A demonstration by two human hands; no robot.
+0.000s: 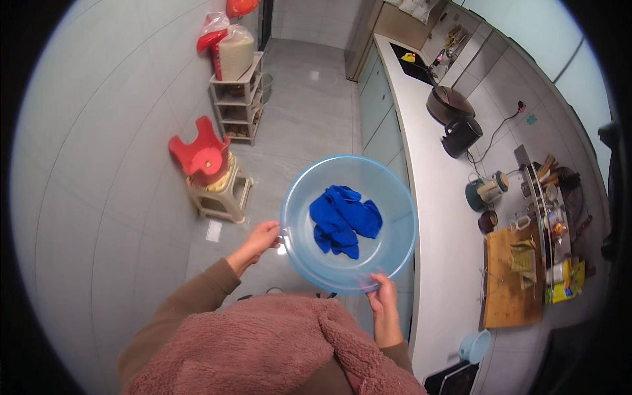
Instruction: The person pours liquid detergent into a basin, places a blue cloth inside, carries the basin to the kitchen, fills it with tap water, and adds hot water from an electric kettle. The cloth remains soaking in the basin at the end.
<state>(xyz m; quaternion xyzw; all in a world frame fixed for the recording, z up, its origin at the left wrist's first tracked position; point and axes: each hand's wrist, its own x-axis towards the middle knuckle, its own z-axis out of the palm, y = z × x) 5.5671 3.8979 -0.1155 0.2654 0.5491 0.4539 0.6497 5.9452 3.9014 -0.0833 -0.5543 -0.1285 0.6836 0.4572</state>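
Observation:
A translucent blue plastic basin is held up in front of my body, above the floor and beside the counter's front edge. Inside it lies a crumpled bright blue cloth. My left hand grips the basin's rim on the left side. At the near right of the rim, my right hand has hold too, with the thumb over the edge. Fingers of both hands are partly hidden under or behind the rim.
A white countertop runs along the right, bearing an electric kettle, a wooden cutting board and a small blue pot. To the left stand a beige stool carrying a red plastic stool, and a shelf rack.

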